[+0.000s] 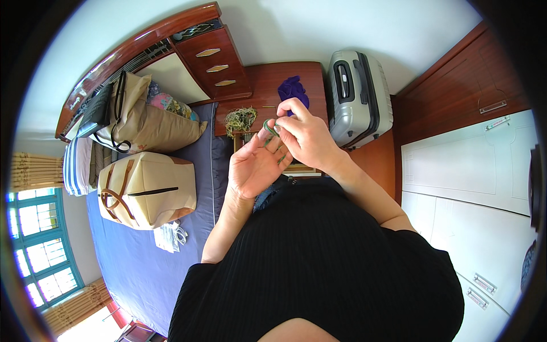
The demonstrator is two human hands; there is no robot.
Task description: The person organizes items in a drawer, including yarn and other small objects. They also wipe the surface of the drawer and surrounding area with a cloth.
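A thin green cord (271,127) runs looped around the fingers of my left hand (259,164), which is raised palm up with its fingers spread. My right hand (308,134) is above and to the right of it, thumb and fingertips pinched at the cord's loop. Beyond my hands, a tangled bundle of yellow-green cord (240,119) lies on the reddish wooden tabletop (273,72). Bunched purple fabric (293,89) rests on the same top, partly hidden by my right hand. A thin yellowish stick-like thing (269,106) lies between them.
A silver hard-shell suitcase (357,98) stands right of the tabletop. On the left, a bed (141,273) with a blue cover holds a cream travel bag (149,184), a large tan bag (158,126) and a white cable (180,235). An open drawer (303,169) is partly visible below my hands.
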